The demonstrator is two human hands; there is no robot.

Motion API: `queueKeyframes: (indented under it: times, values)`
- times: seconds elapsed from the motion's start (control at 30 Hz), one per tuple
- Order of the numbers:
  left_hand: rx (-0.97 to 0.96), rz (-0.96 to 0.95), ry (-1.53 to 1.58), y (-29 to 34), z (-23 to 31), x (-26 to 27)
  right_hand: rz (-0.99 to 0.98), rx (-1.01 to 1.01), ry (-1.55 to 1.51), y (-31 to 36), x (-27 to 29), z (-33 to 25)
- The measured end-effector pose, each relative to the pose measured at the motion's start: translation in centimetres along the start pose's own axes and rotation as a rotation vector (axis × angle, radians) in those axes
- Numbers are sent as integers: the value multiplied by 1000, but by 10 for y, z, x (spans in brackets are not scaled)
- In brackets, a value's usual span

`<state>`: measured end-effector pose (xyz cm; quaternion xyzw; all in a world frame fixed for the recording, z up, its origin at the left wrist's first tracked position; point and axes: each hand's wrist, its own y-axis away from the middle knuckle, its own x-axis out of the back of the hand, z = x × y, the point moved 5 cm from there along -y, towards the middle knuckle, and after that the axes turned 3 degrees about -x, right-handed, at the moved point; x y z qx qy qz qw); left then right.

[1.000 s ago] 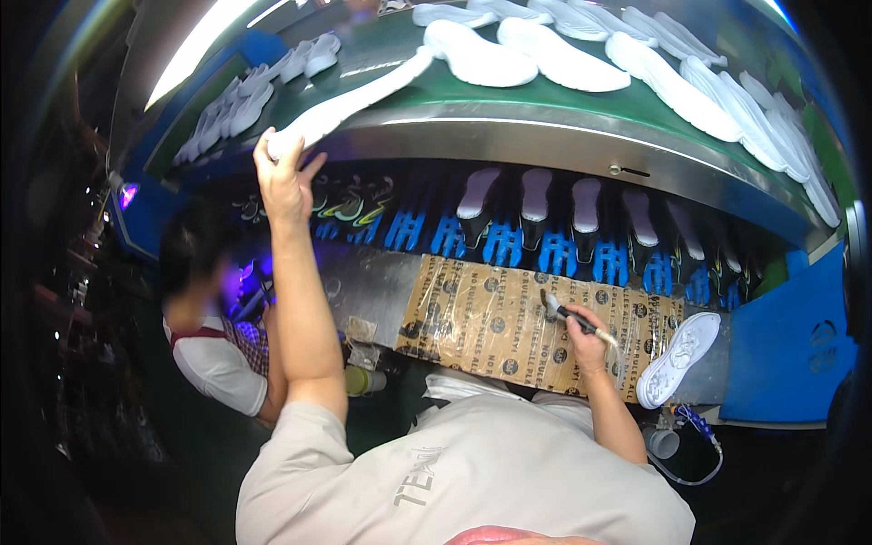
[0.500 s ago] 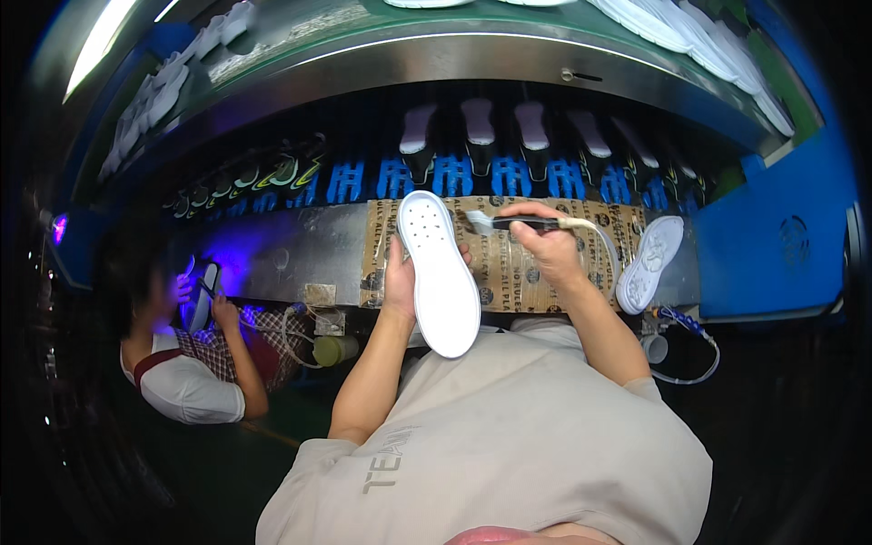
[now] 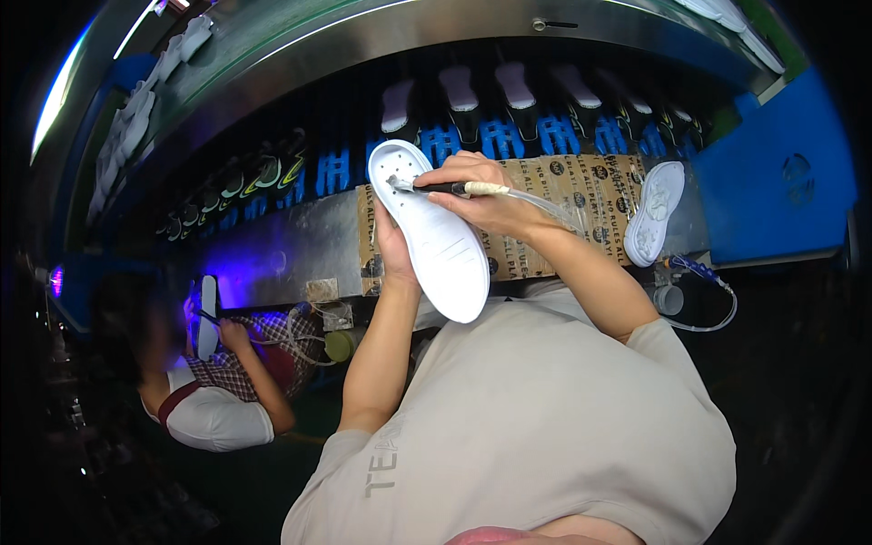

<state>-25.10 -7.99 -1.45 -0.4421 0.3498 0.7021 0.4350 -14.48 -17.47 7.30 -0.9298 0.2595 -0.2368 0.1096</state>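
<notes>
My left hand [image 3: 393, 247] is closed around the edge of a white shoe sole [image 3: 443, 254], holding it tilted with its hollow inner side up. Small holes dot the sole's far end. In my right hand [image 3: 486, 198] is a brush [image 3: 442, 187] with a dark handle and a pale tube running from its back end. Its bristles rest on the holed part of the sole. A second white sole [image 3: 654, 213] lies to the right, at the edge of the printed cardboard [image 3: 595, 195] that covers the bench.
Behind the bench, shoe uppers on lasts [image 3: 518, 88] stand in a row by blue holders [image 3: 501, 139]. A metal-edged shelf [image 3: 436, 53] crosses above. A blue panel [image 3: 772, 200] closes the right side. At left a co-worker [image 3: 218, 400] handles another sole under violet light.
My right hand has moved left and brought the brush down onto the sole's holed end. The sole has shifted slightly up, and the whole view has tilted.
</notes>
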Motion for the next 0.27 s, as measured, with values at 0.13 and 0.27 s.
queueKeyframes:
  times: [0.13,0.27]
  values:
    - [-44,-108,86,-9,4,-9,-189,223,114,10,-6,-25]
    - [-194,63,-192,-17,15,-1,-57,18,290,8,4,-23]
